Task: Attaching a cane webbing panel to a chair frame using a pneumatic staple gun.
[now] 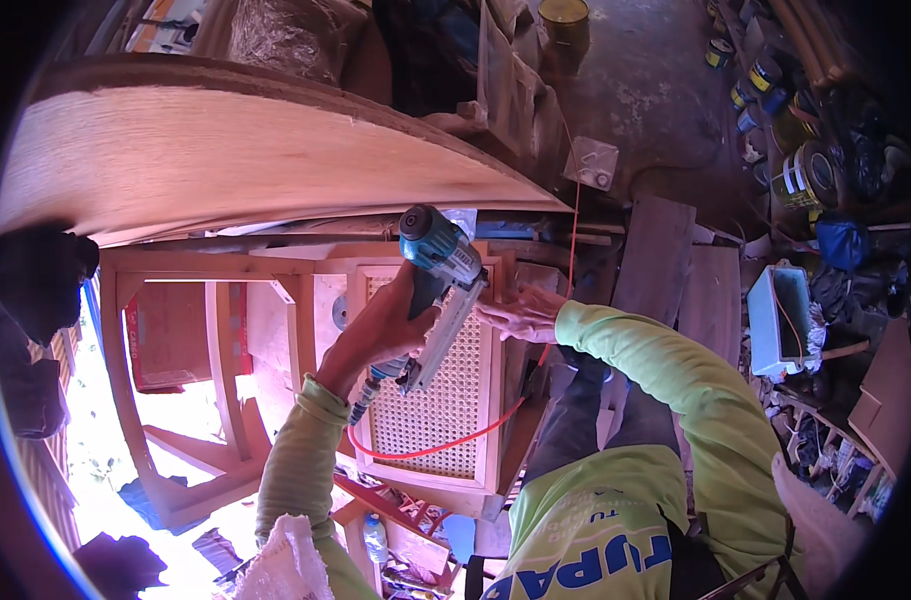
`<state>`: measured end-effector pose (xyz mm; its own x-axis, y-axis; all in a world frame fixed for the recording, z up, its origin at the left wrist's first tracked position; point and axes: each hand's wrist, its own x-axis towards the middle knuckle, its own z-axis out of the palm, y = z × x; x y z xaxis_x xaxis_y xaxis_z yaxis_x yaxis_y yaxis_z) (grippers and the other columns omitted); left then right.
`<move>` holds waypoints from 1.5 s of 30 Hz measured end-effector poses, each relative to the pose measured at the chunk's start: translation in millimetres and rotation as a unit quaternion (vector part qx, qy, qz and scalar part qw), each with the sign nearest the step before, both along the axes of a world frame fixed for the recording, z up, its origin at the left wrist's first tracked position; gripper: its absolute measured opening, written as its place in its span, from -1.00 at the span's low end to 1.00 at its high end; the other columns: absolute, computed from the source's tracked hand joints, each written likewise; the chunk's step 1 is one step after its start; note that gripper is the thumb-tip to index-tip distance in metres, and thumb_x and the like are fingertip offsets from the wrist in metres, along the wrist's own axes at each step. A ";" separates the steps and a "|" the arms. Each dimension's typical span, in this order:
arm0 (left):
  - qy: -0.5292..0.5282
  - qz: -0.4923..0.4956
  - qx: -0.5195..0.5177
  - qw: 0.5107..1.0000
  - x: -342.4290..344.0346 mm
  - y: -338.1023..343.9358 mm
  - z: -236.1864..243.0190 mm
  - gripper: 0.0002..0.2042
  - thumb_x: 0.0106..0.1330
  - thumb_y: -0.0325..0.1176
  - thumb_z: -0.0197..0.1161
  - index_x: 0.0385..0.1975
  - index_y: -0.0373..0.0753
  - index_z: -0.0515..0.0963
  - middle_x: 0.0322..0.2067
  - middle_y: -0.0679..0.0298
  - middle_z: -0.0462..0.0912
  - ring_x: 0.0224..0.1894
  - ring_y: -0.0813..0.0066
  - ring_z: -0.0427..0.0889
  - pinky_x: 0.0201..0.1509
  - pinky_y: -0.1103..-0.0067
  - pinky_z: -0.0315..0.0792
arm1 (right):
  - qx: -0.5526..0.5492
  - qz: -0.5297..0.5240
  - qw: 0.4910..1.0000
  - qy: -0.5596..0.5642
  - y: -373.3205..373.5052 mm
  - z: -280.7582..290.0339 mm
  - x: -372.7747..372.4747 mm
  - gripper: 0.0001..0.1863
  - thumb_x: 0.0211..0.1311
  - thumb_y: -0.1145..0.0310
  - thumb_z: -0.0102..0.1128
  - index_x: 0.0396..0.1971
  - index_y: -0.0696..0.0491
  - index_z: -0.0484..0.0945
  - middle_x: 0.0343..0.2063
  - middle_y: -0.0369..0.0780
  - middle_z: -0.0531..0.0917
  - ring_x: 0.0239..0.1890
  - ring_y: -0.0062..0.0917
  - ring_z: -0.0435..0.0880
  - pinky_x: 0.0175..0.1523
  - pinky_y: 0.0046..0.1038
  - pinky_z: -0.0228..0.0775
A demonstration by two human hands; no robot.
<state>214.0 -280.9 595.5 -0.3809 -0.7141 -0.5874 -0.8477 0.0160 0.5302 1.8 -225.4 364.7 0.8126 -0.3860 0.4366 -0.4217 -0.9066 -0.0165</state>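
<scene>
My left hand (393,325) is wrapped round the handle of a teal and silver pneumatic nail gun (443,262). The tool is tilted over a pale wooden frame (490,400) with a woven cane panel (430,425) set in it. A red air hose (445,452) curves across the panel below the tool. To the right of the gun, my right hand (523,312) reaches over the frame's upper right edge, its fingers stretched toward the gun's front end. Whether those fingertips press on the wood is hard to make out.
Left of the panel stands an open wooden frame (218,265). A large curved plywood sheet (245,150) spans the far side. Boards (655,255) lie to the right, with a light blue bin (775,315) and several paint cans (805,175) beyond. A yellow can (565,22) stands farther back.
</scene>
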 end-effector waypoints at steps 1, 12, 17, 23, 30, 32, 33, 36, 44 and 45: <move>0.009 -0.006 -0.007 1.000 0.1 0.0 -0.4 -0.28 0.34 -0.39 0.27 0.43 -0.30 0.04 -0.15 -0.30 0.65 -0.15 -0.28 0.68 -0.01 0.12 0.51 | 0.044 -0.016 0.999 0.018 2.3 1.9 -1.8 -0.32 0.41 0.04 0.15 0.45 -0.01 0.34 0.39 -0.24 0.34 -0.32 -0.51 0.62 -0.29 -0.50 0.59; -0.004 0.003 -0.023 1.000 0.8 4.6 -6.9 -0.32 0.31 -0.39 0.29 0.38 -0.32 0.11 -0.20 -0.31 0.65 -0.17 -0.32 0.67 -0.04 0.09 0.50 | 0.199 -0.019 0.979 0.042 4.1 3.8 -5.3 -0.19 0.41 0.06 0.20 0.56 -0.02 0.14 0.54 -0.22 0.22 -0.66 -0.49 0.59 -0.44 -0.43 0.57; -0.002 0.010 -0.028 1.000 -0.9 3.5 -4.1 -0.33 0.30 -0.38 0.29 0.37 -0.32 0.12 -0.21 -0.30 0.65 -0.19 -0.30 0.68 -0.07 0.08 0.50 | 0.283 -0.042 0.956 0.068 20.1 -0.3 -4.4 -0.29 0.44 0.13 0.16 0.51 0.00 0.21 0.52 -0.24 0.22 -0.16 -0.45 0.69 -0.13 -0.30 0.57; 0.006 0.039 -0.003 0.999 -0.4 4.7 -3.3 -0.32 0.28 -0.37 0.31 0.35 -0.34 0.13 -0.24 -0.28 0.64 -0.24 -0.24 0.66 -0.10 0.09 0.49 | 0.346 -0.179 0.885 -0.255 77.2 7.4 1.4 -0.51 0.35 0.45 0.26 0.26 0.10 0.45 0.24 -0.10 0.51 -0.22 -0.19 0.72 -0.23 -0.22 0.60; 0.044 0.047 -0.042 0.997 3.9 11.2 -6.0 -0.33 0.27 -0.37 0.33 0.33 -0.34 0.15 -0.24 -0.27 0.64 -0.19 -0.29 0.67 -0.07 0.09 0.51 | 0.484 -0.310 0.719 -0.392 155.1 -5.5 11.7 -0.95 0.26 0.58 0.21 -0.34 0.11 0.56 -0.34 -0.07 0.59 -0.34 -0.04 0.66 -0.27 -0.13 0.50; 0.045 0.048 -0.016 0.998 3.9 12.4 -6.1 -0.31 0.36 -0.39 0.27 0.43 -0.25 0.06 -0.36 0.02 0.58 -0.46 0.23 0.66 -0.38 0.35 0.58 | 0.460 -0.289 0.745 -0.387 171.1 -10.5 4.9 -0.97 0.29 0.58 0.20 -0.32 0.13 0.56 -0.38 -0.08 0.56 -0.41 -0.10 0.62 -0.31 -0.19 0.45; 0.045 0.048 -0.007 0.998 3.5 12.8 -6.0 -0.30 0.39 -0.39 0.25 0.46 -0.22 0.03 -0.40 0.12 0.56 -0.55 0.41 0.66 -0.48 0.44 0.60 | 0.452 -0.290 0.748 -0.390 177.5 -12.9 1.2 -0.97 0.32 0.58 0.19 -0.30 0.14 0.57 -0.43 -0.08 0.53 -0.48 -0.17 0.58 -0.36 -0.25 0.40; 0.018 0.066 -0.001 0.998 1.5 13.6 -6.7 -0.31 0.37 -0.40 0.26 0.44 -0.22 0.06 -0.43 0.10 0.58 -0.55 0.36 0.64 -0.46 0.41 0.57 | 0.457 -0.301 0.744 -0.383 195.7 -18.9 -15.5 -0.97 0.32 0.58 0.19 -0.34 0.15 0.56 -0.45 -0.08 0.51 -0.48 -0.16 0.56 -0.36 -0.22 0.35; 0.012 0.019 -0.102 0.995 -4.2 20.2 -11.5 -0.31 0.33 -0.39 0.31 0.41 -0.27 0.11 -0.33 -0.03 0.62 -0.47 0.20 0.67 -0.38 0.31 0.55 | 0.486 -0.394 0.698 -0.349 233.4 -38.5 -76.1 -0.97 0.31 0.56 0.21 -0.36 0.17 0.57 -0.43 -0.05 0.57 -0.43 -0.13 0.59 -0.31 -0.23 0.38; 0.012 0.019 -0.103 0.994 -4.6 21.1 -11.8 -0.31 0.33 -0.39 0.31 0.41 -0.27 0.11 -0.33 -0.03 0.62 -0.47 0.20 0.67 -0.38 0.31 0.55 | 0.492 -0.399 0.697 -0.336 237.8 -39.5 -85.1 -0.96 0.32 0.54 0.22 -0.36 0.17 0.57 -0.44 -0.04 0.58 -0.41 -0.12 0.59 -0.29 -0.22 0.39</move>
